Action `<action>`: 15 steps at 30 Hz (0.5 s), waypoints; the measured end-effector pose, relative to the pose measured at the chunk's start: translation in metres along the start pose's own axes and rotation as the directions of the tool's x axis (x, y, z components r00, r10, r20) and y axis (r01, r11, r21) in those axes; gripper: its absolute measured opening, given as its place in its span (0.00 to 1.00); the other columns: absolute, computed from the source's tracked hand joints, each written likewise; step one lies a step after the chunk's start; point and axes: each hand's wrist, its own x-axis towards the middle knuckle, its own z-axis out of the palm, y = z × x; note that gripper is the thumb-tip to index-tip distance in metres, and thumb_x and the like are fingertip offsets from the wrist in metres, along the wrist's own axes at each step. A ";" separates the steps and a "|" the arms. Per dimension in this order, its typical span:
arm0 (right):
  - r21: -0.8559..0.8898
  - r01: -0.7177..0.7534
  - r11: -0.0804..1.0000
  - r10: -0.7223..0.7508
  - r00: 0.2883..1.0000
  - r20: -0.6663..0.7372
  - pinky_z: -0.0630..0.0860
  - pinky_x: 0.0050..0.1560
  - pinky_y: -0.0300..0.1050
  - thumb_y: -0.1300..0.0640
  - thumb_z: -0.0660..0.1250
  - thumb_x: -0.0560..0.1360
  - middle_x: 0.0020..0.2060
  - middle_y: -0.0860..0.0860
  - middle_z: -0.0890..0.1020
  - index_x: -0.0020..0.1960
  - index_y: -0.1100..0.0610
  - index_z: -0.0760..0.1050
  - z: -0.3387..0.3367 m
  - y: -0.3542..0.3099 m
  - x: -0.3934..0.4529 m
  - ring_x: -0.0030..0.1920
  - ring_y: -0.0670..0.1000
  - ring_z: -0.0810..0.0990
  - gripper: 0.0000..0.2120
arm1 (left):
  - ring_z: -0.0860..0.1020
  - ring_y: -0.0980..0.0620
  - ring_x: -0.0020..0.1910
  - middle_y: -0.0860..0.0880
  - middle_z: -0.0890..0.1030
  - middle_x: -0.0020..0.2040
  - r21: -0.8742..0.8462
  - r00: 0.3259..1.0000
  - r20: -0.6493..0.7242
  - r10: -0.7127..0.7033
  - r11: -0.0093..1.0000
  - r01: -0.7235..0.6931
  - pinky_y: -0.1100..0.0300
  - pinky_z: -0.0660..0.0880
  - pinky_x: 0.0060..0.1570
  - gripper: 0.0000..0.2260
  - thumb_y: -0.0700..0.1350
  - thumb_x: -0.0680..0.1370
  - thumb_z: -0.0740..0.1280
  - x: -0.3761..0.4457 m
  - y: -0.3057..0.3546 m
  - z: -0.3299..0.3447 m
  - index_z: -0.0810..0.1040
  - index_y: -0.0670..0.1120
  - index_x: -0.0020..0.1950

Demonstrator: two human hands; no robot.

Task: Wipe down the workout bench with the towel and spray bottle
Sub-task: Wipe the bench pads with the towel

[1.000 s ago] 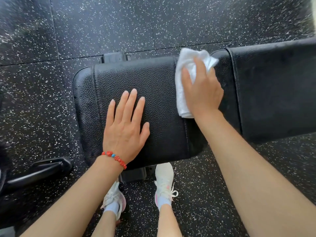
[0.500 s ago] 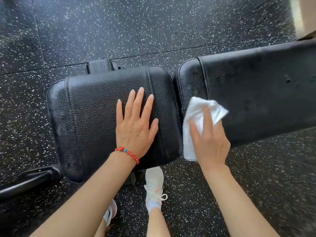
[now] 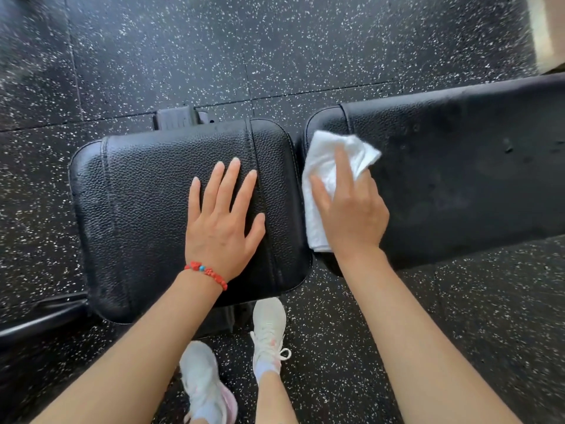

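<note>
The workout bench has a black seat pad [image 3: 146, 209] on the left and a longer black back pad [image 3: 458, 179] on the right, with a narrow gap between them. My left hand [image 3: 220, 221] lies flat on the seat pad with its fingers spread and holds nothing. My right hand [image 3: 354, 215] presses a folded white towel [image 3: 321, 160] onto the left end of the back pad. Its forefinger lies along the cloth and its outer fingers curl round the towel's right edge. No spray bottle is in view.
Black rubber flooring with white specks [image 3: 275, 56] surrounds the bench. A black frame foot [image 3: 175, 117] sticks out behind the seat pad. A black bar [image 3: 36, 322] runs along the floor at lower left. My white shoes [image 3: 269, 332] stand at the bench's near edge.
My right hand drew the towel from the far edge at the gap toward me, then slid it back up the back pad's left end. My left hand stayed flat on the seat pad.
</note>
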 end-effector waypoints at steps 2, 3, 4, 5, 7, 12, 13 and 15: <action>-0.023 0.019 1.000 -0.019 1.000 0.005 0.68 0.22 0.40 0.42 0.60 0.74 0.28 0.53 0.74 0.58 0.56 0.78 -0.006 0.010 -0.021 0.26 0.50 0.73 0.22 | 0.59 0.42 0.72 0.42 0.64 0.73 -0.014 1.000 -0.003 -0.002 1.000 0.002 0.42 0.51 0.71 0.24 0.52 0.78 0.56 0.000 0.000 0.000 0.66 0.44 0.72; -0.029 0.024 0.999 -0.024 1.000 0.007 0.68 0.22 0.40 0.43 0.61 0.74 0.28 0.52 0.73 0.58 0.56 0.78 -0.010 0.015 -0.034 0.26 0.50 0.72 0.21 | 0.59 0.42 0.72 0.41 0.64 0.73 -0.018 1.000 -0.003 -0.005 1.000 0.005 0.42 0.51 0.71 0.24 0.52 0.78 0.55 0.000 0.000 0.000 0.66 0.44 0.72; -0.028 0.021 0.999 -0.020 1.000 0.021 0.68 0.22 0.40 0.43 0.61 0.75 0.27 0.52 0.73 0.58 0.56 0.78 -0.014 0.019 -0.046 0.25 0.50 0.72 0.21 | 0.59 0.42 0.72 0.41 0.64 0.73 -0.022 1.000 0.002 -0.006 1.000 0.006 0.42 0.50 0.71 0.24 0.52 0.78 0.55 0.000 0.000 -0.001 0.66 0.43 0.72; -0.028 0.014 1.000 -0.013 0.999 0.041 0.68 0.21 0.40 0.43 0.60 0.74 0.27 0.52 0.73 0.58 0.56 0.78 -0.019 0.022 -0.057 0.25 0.50 0.71 0.21 | 0.59 0.42 0.72 0.41 0.64 0.73 -0.024 1.000 0.009 -0.003 1.000 0.003 0.42 0.50 0.70 0.24 0.52 0.78 0.55 0.000 0.000 -0.001 0.66 0.43 0.72; 0.000 -0.011 1.000 0.011 0.991 0.130 0.67 0.20 0.39 0.43 0.60 0.74 0.28 0.53 0.73 0.59 0.55 0.77 -0.032 0.027 -0.070 0.25 0.51 0.72 0.22 | 0.59 0.41 0.72 0.40 0.64 0.72 -0.021 1.000 0.015 0.008 1.000 -0.008 0.41 0.50 0.70 0.25 0.52 0.78 0.55 0.002 -0.001 -0.001 0.66 0.42 0.71; 0.363 -0.239 0.900 0.117 0.938 0.327 0.75 0.39 0.49 0.48 0.67 0.73 0.47 0.62 0.80 0.67 0.56 0.70 -0.064 0.044 -0.071 0.43 0.62 0.79 0.25 | 0.60 0.39 0.71 0.38 0.65 0.71 -0.061 0.999 0.036 -0.035 0.997 0.037 0.38 0.51 0.69 0.25 0.52 0.77 0.54 0.002 0.012 -0.008 0.66 0.40 0.70; 0.405 -0.272 0.873 0.166 0.946 0.277 0.75 0.43 0.50 0.49 0.68 0.72 0.49 0.63 0.80 0.67 0.57 0.70 -0.066 0.049 -0.068 0.46 0.62 0.79 0.26 | 0.61 0.39 0.71 0.38 0.66 0.71 -0.076 0.999 0.026 -0.029 0.997 0.031 0.39 0.52 0.69 0.25 0.52 0.77 0.54 0.002 0.019 -0.010 0.67 0.40 0.70; 0.432 -0.365 0.825 0.289 0.929 0.232 0.74 0.48 0.51 0.49 0.69 0.72 0.51 0.64 0.79 0.68 0.57 0.69 -0.066 0.056 -0.059 0.50 0.63 0.78 0.27 | 0.62 0.39 0.71 0.38 0.67 0.71 -0.098 1.000 0.000 0.024 0.995 -0.024 0.40 0.53 0.69 0.25 0.51 0.77 0.55 0.003 0.034 -0.011 0.67 0.39 0.69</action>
